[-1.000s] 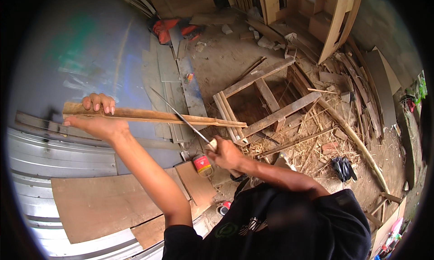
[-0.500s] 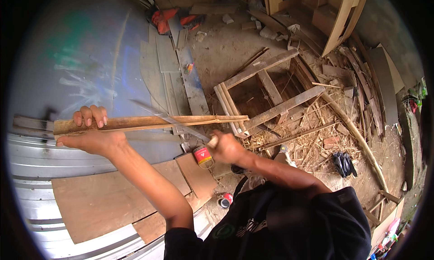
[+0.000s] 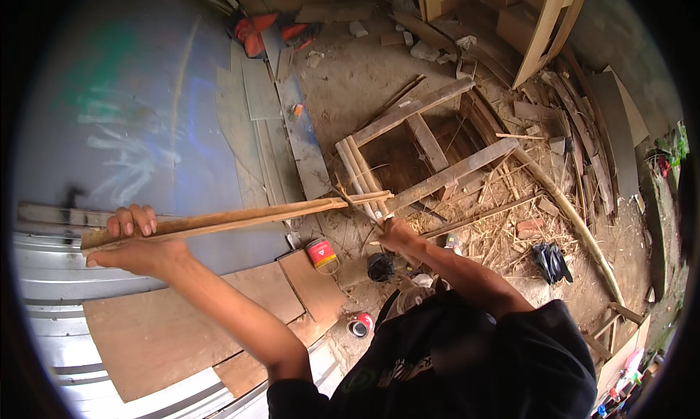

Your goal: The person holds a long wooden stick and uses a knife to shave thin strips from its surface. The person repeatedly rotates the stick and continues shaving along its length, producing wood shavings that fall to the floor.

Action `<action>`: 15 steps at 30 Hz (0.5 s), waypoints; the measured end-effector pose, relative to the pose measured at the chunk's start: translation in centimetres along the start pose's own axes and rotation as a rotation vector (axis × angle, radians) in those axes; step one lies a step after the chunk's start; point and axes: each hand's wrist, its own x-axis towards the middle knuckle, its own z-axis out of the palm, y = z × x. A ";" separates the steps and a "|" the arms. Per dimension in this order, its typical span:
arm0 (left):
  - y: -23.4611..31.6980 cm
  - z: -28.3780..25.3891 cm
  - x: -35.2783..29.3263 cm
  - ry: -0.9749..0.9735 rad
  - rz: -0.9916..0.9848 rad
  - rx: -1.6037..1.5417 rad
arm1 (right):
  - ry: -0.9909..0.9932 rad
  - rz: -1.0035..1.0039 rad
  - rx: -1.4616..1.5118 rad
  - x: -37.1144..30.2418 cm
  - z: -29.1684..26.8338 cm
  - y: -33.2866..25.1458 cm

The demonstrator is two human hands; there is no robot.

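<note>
My left hand (image 3: 138, 240) is wrapped round the near-left end of a long piece of split bamboo (image 3: 248, 215), thumb below and fingers over the top. The bamboo reaches to the right, slightly upward, and its far end lies over a wooden frame (image 3: 430, 146). My right hand (image 3: 402, 238) is closed on the handle of a long knife (image 3: 363, 209). The blade crosses the bamboo close to its far end, and a thin curl of shaving shows there. Most of the handle is hidden by my fingers.
Shavings (image 3: 496, 215) litter the ground around the frame. A red tin (image 3: 321, 253), a second tin (image 3: 360, 324) and a black bag (image 3: 553, 264) stand or lie nearby. Plywood sheets (image 3: 175, 324) cover corrugated metal at lower left. A pole (image 3: 569, 208) lies to the right.
My right hand has moved right and slightly down, and the knife's blade has slid along the bamboo toward its far end. My left hand keeps its grip, a little lower.
</note>
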 end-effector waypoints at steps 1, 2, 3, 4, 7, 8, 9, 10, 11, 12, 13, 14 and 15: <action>0.0 0.2 -0.1 0.020 0.004 0.019 | 0.038 0.127 -0.055 0.2 -0.2 0.4; 0.1 0.3 -0.2 -0.006 -0.007 0.042 | -0.030 0.032 0.050 0.1 0.1 0.6; 0.0 0.5 -0.3 -0.012 -0.002 0.034 | -0.040 -0.023 0.076 0.2 0.5 0.8; -0.2 0.7 -0.3 -0.042 0.029 0.029 | -0.020 -0.166 0.126 0.3 1.2 1.0; -0.5 0.7 -0.1 -0.044 0.043 0.030 | 0.092 -0.322 0.348 0.9 3.3 1.4; -0.5 0.6 0.1 -0.014 0.011 0.034 | 0.179 -0.253 0.059 1.6 3.5 2.0; -0.5 0.4 0.2 -0.024 0.010 0.056 | 0.083 -0.090 -0.088 2.2 3.3 3.1; -0.5 0.3 0.5 -0.028 0.022 0.061 | -0.004 0.110 -0.128 3.1 2.7 4.3; -0.5 0.3 0.8 -0.064 0.032 0.037 | -0.073 0.207 -0.244 3.7 1.9 5.8; -0.8 0.2 0.8 -0.095 0.041 0.014 | -0.101 0.124 -0.187 4.7 1.7 6.6; -1.1 -0.1 0.5 -0.069 0.035 0.026 | -0.167 0.092 -0.151 4.8 1.6 7.5; -1.8 -0.5 -0.2 -0.076 -0.031 -0.015 | -0.251 0.072 -0.132 5.1 1.0 8.2; -3.4 -0.5 -1.0 -0.010 -0.077 -0.080 | -0.246 0.016 -0.138 4.9 1.0 8.5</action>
